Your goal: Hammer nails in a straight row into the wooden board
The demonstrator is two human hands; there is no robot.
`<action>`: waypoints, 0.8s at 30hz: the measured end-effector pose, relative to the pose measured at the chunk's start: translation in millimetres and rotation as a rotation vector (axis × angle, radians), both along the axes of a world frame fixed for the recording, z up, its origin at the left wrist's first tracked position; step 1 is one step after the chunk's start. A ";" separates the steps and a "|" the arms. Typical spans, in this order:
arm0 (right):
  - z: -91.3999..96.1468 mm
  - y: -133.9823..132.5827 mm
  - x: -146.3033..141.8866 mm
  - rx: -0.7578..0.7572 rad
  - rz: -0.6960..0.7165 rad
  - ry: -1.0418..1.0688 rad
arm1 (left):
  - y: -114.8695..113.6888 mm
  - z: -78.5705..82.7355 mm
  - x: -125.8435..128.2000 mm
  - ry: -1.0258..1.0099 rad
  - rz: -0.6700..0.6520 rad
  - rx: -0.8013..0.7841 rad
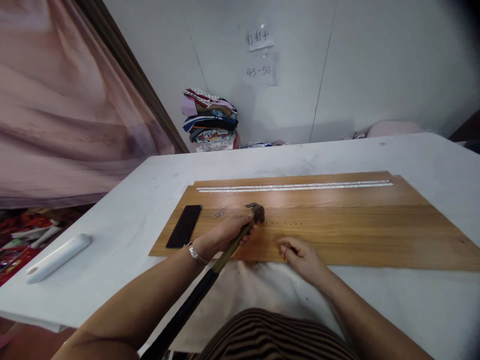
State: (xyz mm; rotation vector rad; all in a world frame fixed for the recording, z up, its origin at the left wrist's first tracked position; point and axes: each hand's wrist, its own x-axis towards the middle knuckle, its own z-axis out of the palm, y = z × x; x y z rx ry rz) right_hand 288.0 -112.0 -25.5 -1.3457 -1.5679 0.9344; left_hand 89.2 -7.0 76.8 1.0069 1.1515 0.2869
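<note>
1. Left hand (234, 232): I see it closed round the hammer (202, 290), high on the shaft, just below the rusty-looking head. A silvery bracelet (195, 254) circles the wrist.
2. Hammer: above the board (375, 230), its shaft slanting down and left past the board's near edge, the black lower part reaching the bottom of my view. I cannot tell whether the head touches the wood.
3. Right hand (302, 257): fingers curled in a narrow, loose bend at the board's near edge, well apart from the hammer. I cannot tell whether anything sits between the fingertips.
4. Row of dark dots (284, 223): on the board, running right from beside the hammer head.
5. Loose nails (219, 212): a small heap on the board, between phone and hammer head.
6. Black phone (183, 226): flat near the board's left edge, its near corner just beside the left wrist; the tightest gap I log.
7. Two white strips (296, 187): side by side along the far edge, beyond both hands.
8. Board: wood-grained, with its long right stretch giving the right hand broad sideways room.
9. White table (123, 210): margins on the left and far sides; a white oblong object (58, 258) lies near the left edge.
</note>
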 end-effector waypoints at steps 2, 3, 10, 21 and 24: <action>-0.3 0.3 -0.1 0.008 0.013 0.003 | -0.6 -2.5 -1.0 0.006 0.001 -0.018; -0.8 0.4 -0.1 0.009 0.017 0.005 | -0.4 -3.5 -1.6 0.002 0.001 -0.024; -2.5 0.9 -0.8 0.012 0.006 -0.024 | 2.7 0.3 -3.8 -0.039 -0.003 -0.013; 5.0 0.8 -1.7 0.027 0.004 -0.043 | -2.7 0.8 -2.0 -0.008 0.004 0.032; 4.2 0.7 -1.4 0.024 0.013 -0.022 | 0.4 1.6 -2.8 -0.024 -0.002 0.029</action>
